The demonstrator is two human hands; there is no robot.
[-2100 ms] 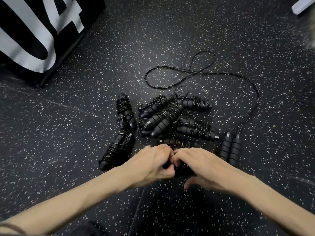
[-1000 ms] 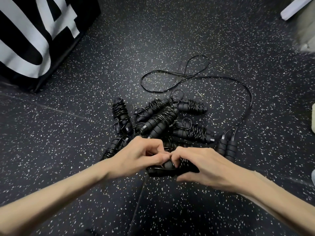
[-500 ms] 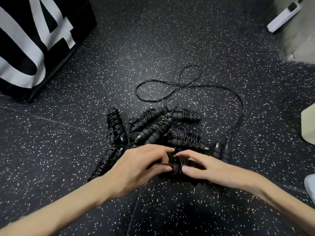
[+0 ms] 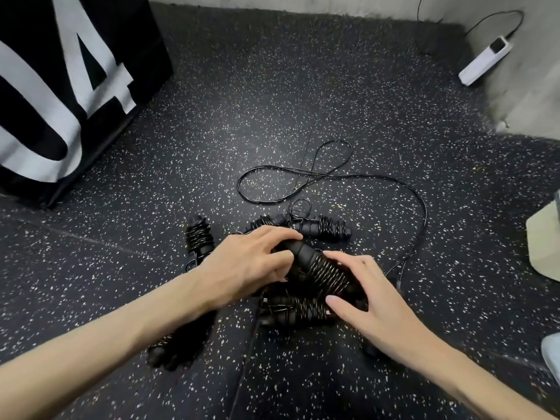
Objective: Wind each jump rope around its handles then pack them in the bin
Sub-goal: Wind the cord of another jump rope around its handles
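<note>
Both hands, left hand and right hand, clasp wound black jump-rope bundles on speckled flooring; one loose black rope farther off remains unwound.

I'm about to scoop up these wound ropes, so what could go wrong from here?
The loose rope lies unwound behind the pile, so lifting bundles could snag its cord. The bundle between your left hand and right hand may unwind if its cord end isn't tucked. No bin is clearly in view.
</note>
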